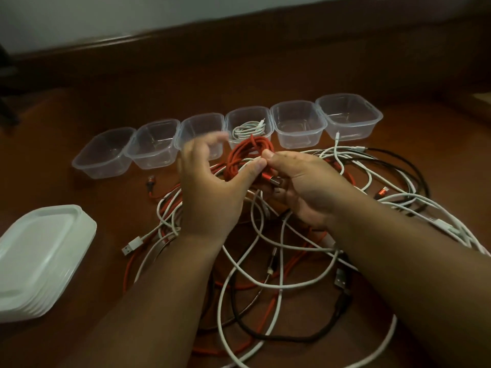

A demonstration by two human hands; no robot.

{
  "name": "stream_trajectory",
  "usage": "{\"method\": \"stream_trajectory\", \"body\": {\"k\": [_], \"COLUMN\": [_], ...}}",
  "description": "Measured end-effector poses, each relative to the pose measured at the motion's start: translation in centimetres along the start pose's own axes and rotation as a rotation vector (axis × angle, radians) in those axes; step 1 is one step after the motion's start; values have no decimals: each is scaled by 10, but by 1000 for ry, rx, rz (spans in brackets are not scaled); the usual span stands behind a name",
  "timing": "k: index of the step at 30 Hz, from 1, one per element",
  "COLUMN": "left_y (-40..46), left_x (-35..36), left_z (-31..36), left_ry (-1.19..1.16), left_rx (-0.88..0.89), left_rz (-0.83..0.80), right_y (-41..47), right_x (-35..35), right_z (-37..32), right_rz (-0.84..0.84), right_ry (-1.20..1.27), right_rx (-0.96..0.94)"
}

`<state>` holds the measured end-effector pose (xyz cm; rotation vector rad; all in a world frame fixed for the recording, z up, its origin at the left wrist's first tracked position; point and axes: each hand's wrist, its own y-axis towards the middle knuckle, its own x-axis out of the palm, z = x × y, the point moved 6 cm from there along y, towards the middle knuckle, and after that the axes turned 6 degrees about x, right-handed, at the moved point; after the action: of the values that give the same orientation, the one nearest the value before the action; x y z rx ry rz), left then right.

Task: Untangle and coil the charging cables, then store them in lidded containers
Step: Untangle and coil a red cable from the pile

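Your left hand point(210, 187) is hovering with loosely curled, blurred fingers, its thumb touching the coiled red braided cable point(249, 152). Your right hand point(300, 184) is pinching that coil, just in front of the clear plastic containers point(297, 126).

Two bare forearms end in a left hand point(210, 189) and a right hand point(305, 187) (no sleeves cover either).
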<state>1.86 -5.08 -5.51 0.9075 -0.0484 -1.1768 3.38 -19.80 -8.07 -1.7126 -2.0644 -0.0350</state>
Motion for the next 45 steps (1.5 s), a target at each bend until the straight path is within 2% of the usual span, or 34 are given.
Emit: {"method": "stream_trajectory", "body": {"k": [3, 8, 16, 20, 24, 29, 33, 35, 37, 41, 45], "left_y": [-4, -3, -7, -12, -12, -15, -12, -11, -10, -9, -8], "left_x": [2, -3, -2, 3, 5, 13, 8, 4, -2, -7, -8], "left_z": [7, 9, 21, 28, 27, 24, 27, 25, 22, 17, 25], "left_ry": [-114, -159, -86, -60, -112, -158, -110, -123, -130, -280, -139], "left_rx": [76, 67, 194, 275, 242, 201, 253, 237, 179, 30, 163], "left_rz": [-11, 78, 88, 54, 40, -59, -19, 14, 62, 122, 109], "right_y": [-2, -4, -2, -2, -1, 0, -3, -3, -6, -13, -11], "right_x": [-1, 5, 9, 4, 2, -2, 0, 3, 8, 12, 11], "right_z": [0, -2, 1, -2, -3, -6, -10, -10, -9, -9, -11], "right_rz": [14, -105, -109, -35, 37, 99, 39, 15, -2, -6, 35], "right_ry": [6, 267, 173, 197, 89, 8, 30, -72, -210, -323, -428], "right_rx": [-6, -9, -112, -117, -170, -221, -227, -253, -274, -287, -302]}}
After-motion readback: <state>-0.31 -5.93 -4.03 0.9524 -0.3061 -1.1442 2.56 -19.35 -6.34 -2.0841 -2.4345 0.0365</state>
